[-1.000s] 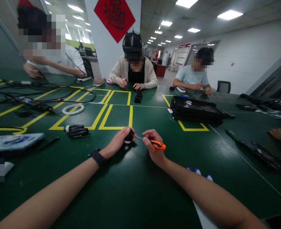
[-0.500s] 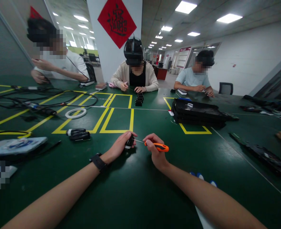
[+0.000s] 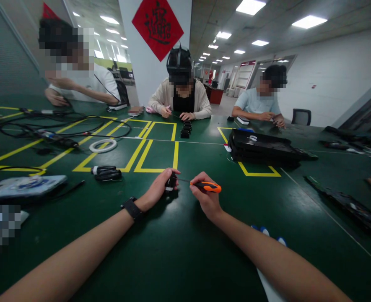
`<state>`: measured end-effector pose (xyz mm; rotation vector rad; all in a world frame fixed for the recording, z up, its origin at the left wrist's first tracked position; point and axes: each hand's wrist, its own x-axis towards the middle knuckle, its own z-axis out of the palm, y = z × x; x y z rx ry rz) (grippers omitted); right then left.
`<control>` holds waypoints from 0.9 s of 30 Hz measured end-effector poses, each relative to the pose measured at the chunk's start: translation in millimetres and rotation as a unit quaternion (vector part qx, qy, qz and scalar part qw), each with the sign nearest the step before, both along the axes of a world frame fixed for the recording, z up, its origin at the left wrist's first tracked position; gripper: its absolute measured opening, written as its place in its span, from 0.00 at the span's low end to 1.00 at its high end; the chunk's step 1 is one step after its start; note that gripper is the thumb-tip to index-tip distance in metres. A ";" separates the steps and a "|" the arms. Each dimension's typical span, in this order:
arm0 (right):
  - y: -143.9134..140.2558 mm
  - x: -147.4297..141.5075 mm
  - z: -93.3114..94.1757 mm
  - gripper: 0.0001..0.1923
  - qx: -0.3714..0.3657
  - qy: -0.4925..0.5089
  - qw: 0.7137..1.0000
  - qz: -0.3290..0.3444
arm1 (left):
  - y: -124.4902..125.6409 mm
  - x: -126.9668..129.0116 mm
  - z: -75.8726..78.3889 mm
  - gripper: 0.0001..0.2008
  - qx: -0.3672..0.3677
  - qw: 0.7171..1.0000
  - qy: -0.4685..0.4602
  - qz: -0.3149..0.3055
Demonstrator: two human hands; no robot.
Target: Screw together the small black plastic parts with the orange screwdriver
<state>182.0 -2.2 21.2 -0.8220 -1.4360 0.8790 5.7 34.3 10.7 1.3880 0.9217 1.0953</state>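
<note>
Near the middle of the green table [image 3: 179, 268], my left hand [image 3: 159, 185] is closed round a small black part with a light band [image 3: 170, 183]; its exact kind is hard to make out. My right hand [image 3: 205, 199] grips an orange and black screwdriver [image 3: 211, 187] by the handle. The thin shaft points left, and its tip is at the black part or very close to it. Two similar black pieces [image 3: 105, 173] lie to the left of my left hand.
A stack of black casings [image 3: 263, 147] lies at the right, with a long circuit board [image 3: 345, 205] nearer. Cables [image 3: 59, 134], a white ring [image 3: 103, 145] and a pale blue panel [image 3: 28, 189] are on the left. Yellow tape marks the table. Three people [image 3: 180, 96] sit across.
The view has shifted slightly. My right hand has turned the screwdriver handle a little, and its shaft now looks darker. Both hands keep their hold.
</note>
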 end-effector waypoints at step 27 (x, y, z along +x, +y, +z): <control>-1.8 1.8 0.5 0.05 -0.014 -0.063 0.997 0.035 | -0.2 2.1 2.5 0.11 0.109 0.980 0.164 -0.029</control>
